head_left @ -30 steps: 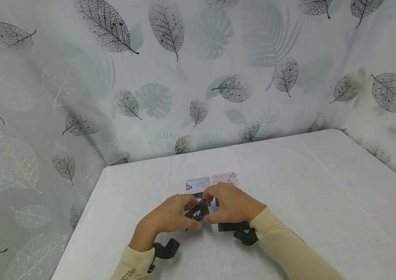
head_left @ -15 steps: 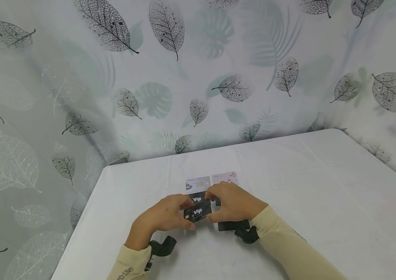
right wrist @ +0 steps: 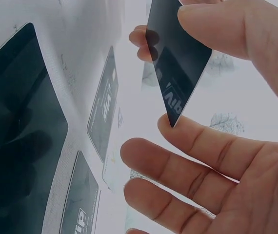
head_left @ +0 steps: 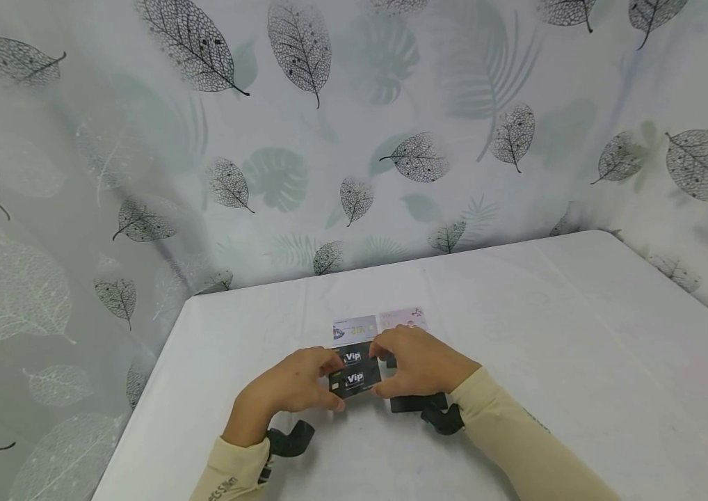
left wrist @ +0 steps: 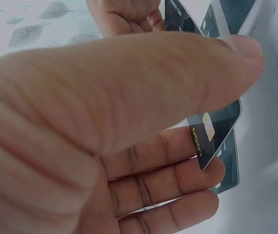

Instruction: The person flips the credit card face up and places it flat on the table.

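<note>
Both hands hold a black card [head_left: 355,380] printed "Vip" by its two ends. My left hand [head_left: 296,381] pinches the left end; in the left wrist view its thumb [left wrist: 178,78] crosses in front of the card, hiding much of it, with fingers behind. My right hand [head_left: 423,363] pinches the right end; in the right wrist view the thumb [right wrist: 207,22] lies on one face and the index fingertip is at a lower corner. Just beyond the held card lies another black Vip card [head_left: 352,353], partly covered by it and the fingers.
Behind lie a silver card [head_left: 355,330] and a pink card [head_left: 400,318] side by side on the white table [head_left: 548,348]. A flat black rectangle [head_left: 418,403] lies below my right hand. Dark mounts [head_left: 291,440] sit on both wrists. A leaf-print curtain [head_left: 354,139] stands behind.
The held card has gone from steeply tilted to nearly level, its face now in fuller view. My left hand has shifted slightly left; the right hand has barely moved.
</note>
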`<state>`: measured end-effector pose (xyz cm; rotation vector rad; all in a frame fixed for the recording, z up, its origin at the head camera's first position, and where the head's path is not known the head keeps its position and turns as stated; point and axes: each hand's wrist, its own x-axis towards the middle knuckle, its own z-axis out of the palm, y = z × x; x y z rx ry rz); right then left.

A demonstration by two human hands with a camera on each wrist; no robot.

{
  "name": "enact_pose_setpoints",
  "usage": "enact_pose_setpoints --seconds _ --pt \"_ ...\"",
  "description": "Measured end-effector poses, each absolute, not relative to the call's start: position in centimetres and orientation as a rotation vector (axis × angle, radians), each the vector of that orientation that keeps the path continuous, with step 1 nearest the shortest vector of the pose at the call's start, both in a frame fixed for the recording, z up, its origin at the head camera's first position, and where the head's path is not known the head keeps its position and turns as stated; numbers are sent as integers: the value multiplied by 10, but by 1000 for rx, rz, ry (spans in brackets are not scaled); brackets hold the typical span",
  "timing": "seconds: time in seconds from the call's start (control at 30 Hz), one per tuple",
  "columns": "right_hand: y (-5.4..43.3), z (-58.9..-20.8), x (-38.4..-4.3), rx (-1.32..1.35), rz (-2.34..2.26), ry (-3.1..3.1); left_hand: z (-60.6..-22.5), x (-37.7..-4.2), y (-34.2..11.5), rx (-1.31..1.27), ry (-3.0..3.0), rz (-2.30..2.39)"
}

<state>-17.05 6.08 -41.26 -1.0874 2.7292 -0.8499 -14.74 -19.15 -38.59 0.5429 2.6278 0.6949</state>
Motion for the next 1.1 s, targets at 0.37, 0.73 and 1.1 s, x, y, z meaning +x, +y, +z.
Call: enact_pose_setpoints --seconds 0.37,0.73,1.1 --pt "60 -410 -169 -1077 -796 2716 -388 -146 -189 537 2627 684" --pt "57 -414 -170 -1105 -706 2744 -389 -144 -186 539 2638 634" --pt "54 -411 -165 -1108 -629 2737 -390 -143 -180 524 2652 591"
